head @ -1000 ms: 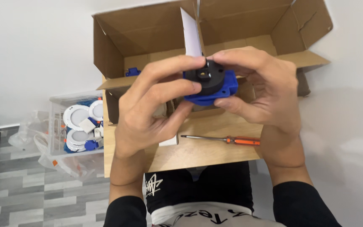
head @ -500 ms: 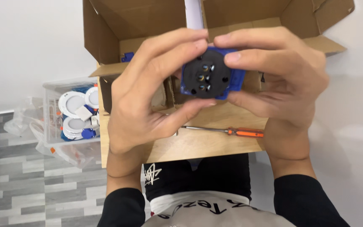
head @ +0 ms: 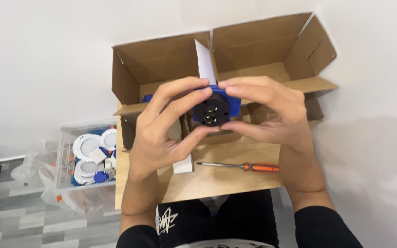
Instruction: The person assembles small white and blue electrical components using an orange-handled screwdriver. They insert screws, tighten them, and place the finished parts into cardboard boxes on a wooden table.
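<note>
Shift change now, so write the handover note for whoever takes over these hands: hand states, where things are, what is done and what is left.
Left hand and right hand: both grip one blue-and-black round socket part above the wooden table, black face with metal contacts toward the camera.
Orange-handled screwdriver: on the table, untouched.
Open cardboard box: behind the hands.
Clear bin of white round fittings: at left.
Done: part in hand.
Left: cannot tell; the screwdriver is unused.

Both hands, the left hand [head: 161, 133] and the right hand [head: 272, 115], hold a blue and black plug part [head: 213, 108] above a wooden board [head: 217, 179], near an orange screwdriver [head: 244, 166] and an open cardboard box [head: 253, 50]
</note>
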